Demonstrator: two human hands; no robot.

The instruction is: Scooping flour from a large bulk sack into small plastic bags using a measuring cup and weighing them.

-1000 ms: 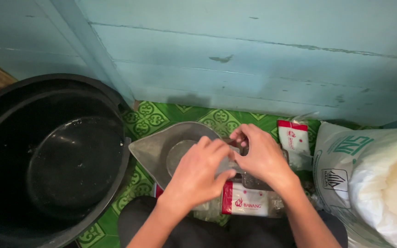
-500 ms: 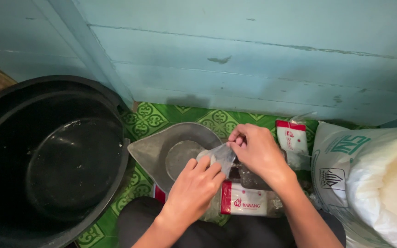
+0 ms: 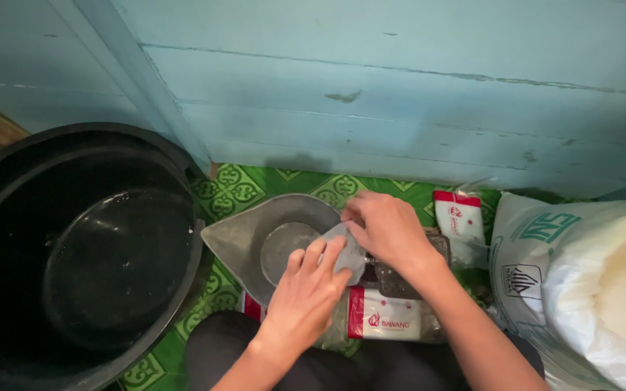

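Both hands pinch 1 small clear plastic bag (image 3: 345, 250) over the grey scoop (image 3: 269, 235): left hand (image 3: 306, 293) at 7 o'clock, right hand (image 3: 385, 228) at 2. The film looks light, limp and slippery; its edges give the surest hold.

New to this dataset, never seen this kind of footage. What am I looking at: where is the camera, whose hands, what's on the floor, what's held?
There is no machine here. A person wears one camera on the head, and it looks down at their own two bare hands, so the arms come in from the bottom edge.

The left hand and right hand meet over a grey metal scoop pan with a pouring spout. Between them they hold a small clear plastic bag; what it contains cannot be made out.

The floor is a green patterned mat against a pale blue plank wall. To the left stands a large black tub. Below the hands lies a red-and-white packet, and another packet lies further right. At far right is a big white sack.
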